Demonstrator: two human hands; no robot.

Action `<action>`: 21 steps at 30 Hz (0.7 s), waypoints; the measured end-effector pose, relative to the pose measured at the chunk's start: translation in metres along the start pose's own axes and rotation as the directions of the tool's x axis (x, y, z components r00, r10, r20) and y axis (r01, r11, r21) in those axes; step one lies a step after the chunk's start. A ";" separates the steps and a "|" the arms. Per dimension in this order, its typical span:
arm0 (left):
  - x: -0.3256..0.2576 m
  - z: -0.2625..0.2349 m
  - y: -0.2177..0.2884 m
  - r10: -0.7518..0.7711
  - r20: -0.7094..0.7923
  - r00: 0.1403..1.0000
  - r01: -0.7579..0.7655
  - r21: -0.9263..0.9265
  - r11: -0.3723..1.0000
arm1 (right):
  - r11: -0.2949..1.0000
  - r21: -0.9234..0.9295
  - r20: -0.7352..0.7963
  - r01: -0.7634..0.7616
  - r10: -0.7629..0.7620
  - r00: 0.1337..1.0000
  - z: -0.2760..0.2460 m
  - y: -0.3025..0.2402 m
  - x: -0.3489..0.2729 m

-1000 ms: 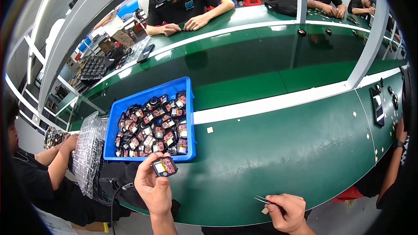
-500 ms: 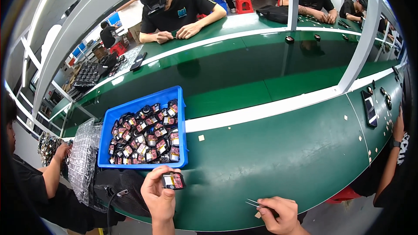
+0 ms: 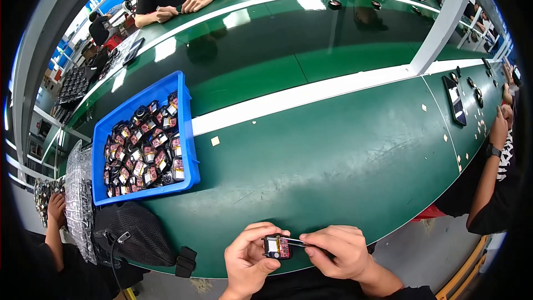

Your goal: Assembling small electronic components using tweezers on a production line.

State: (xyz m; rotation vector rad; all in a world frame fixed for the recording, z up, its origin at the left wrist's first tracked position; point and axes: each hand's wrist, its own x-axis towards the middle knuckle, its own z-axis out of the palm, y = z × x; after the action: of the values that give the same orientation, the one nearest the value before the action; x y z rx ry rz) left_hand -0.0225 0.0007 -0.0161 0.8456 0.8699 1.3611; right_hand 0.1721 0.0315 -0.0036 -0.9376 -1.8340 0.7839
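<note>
My left hand (image 3: pixel 249 256) holds a small black electronic part (image 3: pixel 277 246) with a red and yellow face, just off the near edge of the green table (image 3: pixel 344 150). My right hand (image 3: pixel 340 251) pinches thin metal tweezers (image 3: pixel 297 241) whose tips touch the part's right side. The two hands are close together at the lower middle. A blue tray (image 3: pixel 189 150) filled with several similar small parts lies on the table to the upper left of my hands.
A black mesh pouch (image 3: pixel 133 233) with a strap lies at the table's near edge beside the tray. Clear plastic blister sheets (image 3: pixel 80 200) stand at far left by another person's hand. Co-workers sit across the table and at right. A white stripe (image 3: pixel 311 93) crosses the table.
My right hand has come left from the lower right and brought the tweezers up to the part. My left hand has shifted right with the part. The view has tilted down closer.
</note>
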 end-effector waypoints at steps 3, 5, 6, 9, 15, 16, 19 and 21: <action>0.001 -0.002 -0.002 0.016 -0.015 1.000 -0.017 -0.014 1.000 | 0.999 -0.036 0.024 -0.040 0.041 0.999 -0.001 -0.001 -0.004; 0.000 -0.002 -0.001 0.001 0.006 1.000 -0.001 -0.039 0.999 | 0.998 -0.040 0.013 -0.041 0.042 0.999 -0.001 0.000 -0.004; 0.000 -0.002 -0.001 -0.002 0.004 1.000 0.002 -0.040 0.999 | 0.998 -0.040 0.015 -0.044 0.045 0.999 0.000 0.000 -0.004; -0.001 -0.002 -0.001 -0.015 0.013 1.000 0.016 -0.045 0.999 | 0.999 -0.041 0.028 -0.013 0.014 0.999 0.001 0.002 -0.004; 0.000 -0.004 -0.002 -0.007 0.043 0.999 0.010 -0.063 0.998 | 0.999 -0.045 0.042 -0.002 0.004 0.999 0.002 0.002 -0.002; 0.000 -0.004 -0.002 -0.009 0.046 0.999 0.013 -0.069 0.998 | 0.999 -0.054 0.035 0.001 0.001 0.999 0.002 0.002 -0.003; 0.000 -0.005 -0.003 -0.006 0.054 0.999 0.010 -0.077 0.997 | 0.998 -0.066 0.032 0.009 -0.007 0.999 0.003 0.003 -0.003; 0.000 -0.005 -0.003 0.000 0.059 0.998 0.005 -0.080 0.997 | 0.998 -0.068 0.035 0.014 -0.012 0.999 0.003 0.004 -0.004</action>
State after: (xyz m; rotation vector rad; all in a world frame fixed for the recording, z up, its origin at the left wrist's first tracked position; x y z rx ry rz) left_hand -0.0258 0.0004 -0.0210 0.8180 0.7654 1.3539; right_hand 0.1717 0.0301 -0.0097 -0.9598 -1.9055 0.7373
